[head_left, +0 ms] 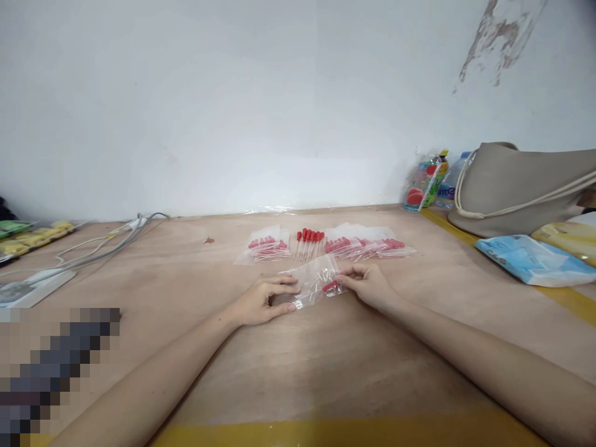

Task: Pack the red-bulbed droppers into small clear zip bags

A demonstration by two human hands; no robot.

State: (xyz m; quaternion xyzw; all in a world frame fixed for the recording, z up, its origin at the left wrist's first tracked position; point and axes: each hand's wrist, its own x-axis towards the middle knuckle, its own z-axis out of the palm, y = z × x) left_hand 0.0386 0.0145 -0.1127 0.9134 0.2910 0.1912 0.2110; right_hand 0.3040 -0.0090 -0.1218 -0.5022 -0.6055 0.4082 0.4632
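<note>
Both my hands hold a small clear plastic bag [315, 277] on the wooden table [288, 366]. My left hand [263, 301] pinches the bag's left end, fingers closed. My right hand [367, 284] grips its right end, where a red-capped piece [329, 286] shows at the fingertips, partly inside the bag. Just beyond the bag lies a loose row of red-capped droppers [308, 242], with filled bags of them to the left [266, 247] and to the right [367, 246].
A grey bag with rope handles [516, 186] and drink bottles [431, 180] stand at the back right, with a blue packet [531, 257] in front. Cables [107, 245] and a white power strip [28, 287] lie at the left. A yellow stripe [326, 431] marks the near edge.
</note>
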